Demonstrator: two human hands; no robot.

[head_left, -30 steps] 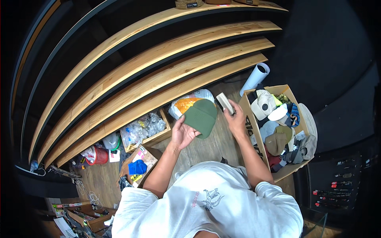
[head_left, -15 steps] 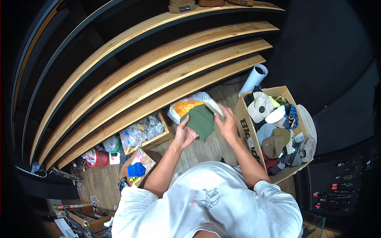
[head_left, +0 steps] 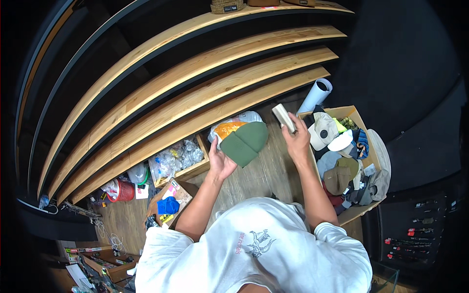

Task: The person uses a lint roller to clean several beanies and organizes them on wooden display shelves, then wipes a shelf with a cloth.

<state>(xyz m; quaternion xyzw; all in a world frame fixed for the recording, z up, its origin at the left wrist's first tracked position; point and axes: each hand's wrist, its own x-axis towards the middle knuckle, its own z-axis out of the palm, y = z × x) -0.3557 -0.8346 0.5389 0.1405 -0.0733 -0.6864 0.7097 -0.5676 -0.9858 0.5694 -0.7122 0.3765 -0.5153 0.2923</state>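
Observation:
A dark green knit beanie (head_left: 247, 142) with a folded cuff is held up in front of me, its rounded crown toward the upper right. My left hand (head_left: 223, 163) grips it by the cuff edge, the thumb at its side and the other fingers hidden under the knit. To the right, apart from the beanie, my right hand (head_left: 297, 139) holds a small pale beige block (head_left: 284, 118) between thumb and fingers. Its long shape resembles a brush, but no bristles can be made out.
Right of me stands a cardboard box (head_left: 359, 113) full of caps and hats, with a white rolled tube (head_left: 315, 96) behind it. Wooden shelves (head_left: 234, 95) curve along the far side. A crate of clear plastic wrapping (head_left: 178, 158), a carton (head_left: 183, 193) and a red basket (head_left: 122, 192) sit at left.
My right hand has drawn away from the beanie to the right with the beige block. The beanie has turned and lies more fully spread in my left hand.

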